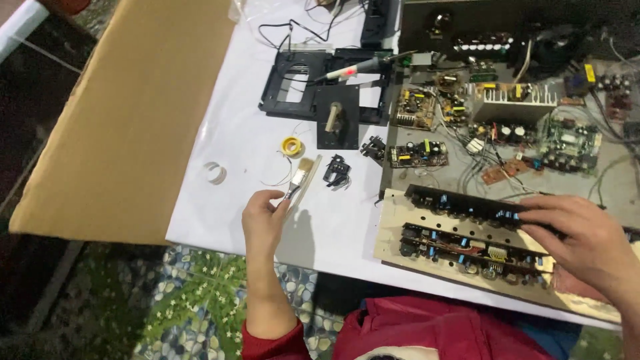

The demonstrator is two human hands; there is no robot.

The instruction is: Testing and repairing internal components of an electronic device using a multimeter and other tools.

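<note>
My left hand holds the handle of a small paintbrush whose pale bristles point up over the white table cover. My right hand rests fingers down on a long circuit board with rows of dark knobs and blue parts, lying on a pale wooden panel at the table's near edge.
A spool of solder, a clear tape ring, small black parts, a soldering iron on black plastic frames, and an open chassis with several circuit boards lie behind. A cardboard sheet covers the left.
</note>
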